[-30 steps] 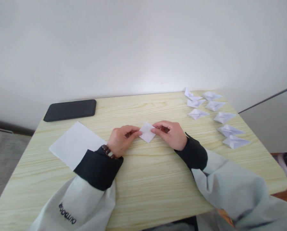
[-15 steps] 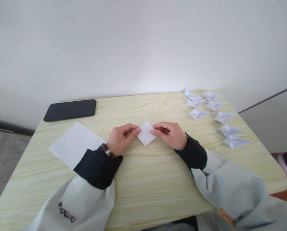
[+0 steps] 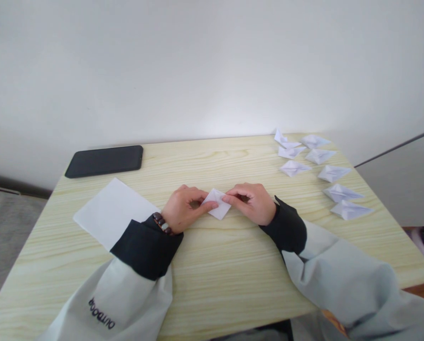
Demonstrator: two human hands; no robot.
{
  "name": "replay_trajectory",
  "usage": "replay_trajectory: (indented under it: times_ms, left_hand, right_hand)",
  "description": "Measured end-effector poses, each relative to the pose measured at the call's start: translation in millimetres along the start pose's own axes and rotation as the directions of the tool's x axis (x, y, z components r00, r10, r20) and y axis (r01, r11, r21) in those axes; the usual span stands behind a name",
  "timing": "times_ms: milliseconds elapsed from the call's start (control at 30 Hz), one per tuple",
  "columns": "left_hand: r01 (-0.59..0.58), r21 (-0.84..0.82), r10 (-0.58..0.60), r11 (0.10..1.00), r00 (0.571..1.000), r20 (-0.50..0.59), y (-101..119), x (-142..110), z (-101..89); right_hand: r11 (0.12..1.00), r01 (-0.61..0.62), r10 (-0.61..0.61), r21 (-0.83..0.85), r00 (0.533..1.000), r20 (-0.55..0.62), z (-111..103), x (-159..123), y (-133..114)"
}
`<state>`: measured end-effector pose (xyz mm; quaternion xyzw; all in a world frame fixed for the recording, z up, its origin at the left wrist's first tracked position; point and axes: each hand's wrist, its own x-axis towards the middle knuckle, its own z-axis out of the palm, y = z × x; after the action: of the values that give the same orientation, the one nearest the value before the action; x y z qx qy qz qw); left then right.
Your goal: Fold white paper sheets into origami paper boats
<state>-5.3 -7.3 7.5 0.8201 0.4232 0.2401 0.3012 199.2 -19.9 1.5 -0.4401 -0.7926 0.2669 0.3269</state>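
A small folded paper square (image 3: 220, 210), white and turned cornerwise, is held between my two hands just above or on the table. My left hand (image 3: 185, 208) pinches its left side, with the thumb lying across the paper's face. At the upper right edge, my right hand (image 3: 253, 202) grips the paper between thumb and fingers. Creases show on the paper's upper part; its underside and the fingertips behind it are hidden.
White paper sheets (image 3: 114, 208) lie by my left forearm, partly under the sleeve. Behind them, a black phone (image 3: 104, 161) rests near the wall. Several folded paper boats (image 3: 341, 192) stand at the right of the wooden table (image 3: 233, 270).
The folded paper has shifted slightly down and right and turned a little. My left thumb has moved from its left corner onto its face.
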Motion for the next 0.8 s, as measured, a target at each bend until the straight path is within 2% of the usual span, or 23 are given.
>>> replay_trajectory:
  times_ms: [100, 233, 433, 633, 800]
  left_hand:
    - [-0.01, -0.002, 0.01, 1.0, 1.0, 0.019, -0.2, -0.6, -0.2]
    - [0.04, 0.009, -0.04, 0.999, 0.999, 0.03, -0.4, -1.6, -1.0]
    - [0.104, -0.058, -0.101, 0.993, 0.993, 0.056, 0.5, -0.7, -3.5]
    - [0.082, -0.174, -0.071, 0.981, 0.995, 0.067, -1.3, -1.1, -5.9]
    - [0.151, -0.181, -0.145, 0.972, 0.988, 0.045, 1.0, -3.0, -5.2]
  right_hand:
    - [1.0, 0.009, -0.01, 0.025, 1.0, 0.018, -0.5, -0.3, -1.1]
    - [0.996, -0.009, 0.003, 0.085, 0.998, 0.064, -1.4, -0.7, -1.7]
    - [0.976, -0.113, 0.098, 0.186, 0.991, 0.091, -1.3, -0.9, 1.2]
    - [0.942, -0.227, 0.229, 0.248, 0.973, 0.021, -3.7, -2.5, 1.8]
    - [0.918, -0.244, 0.264, 0.313, 0.964, -0.024, -2.2, -3.9, 4.5]
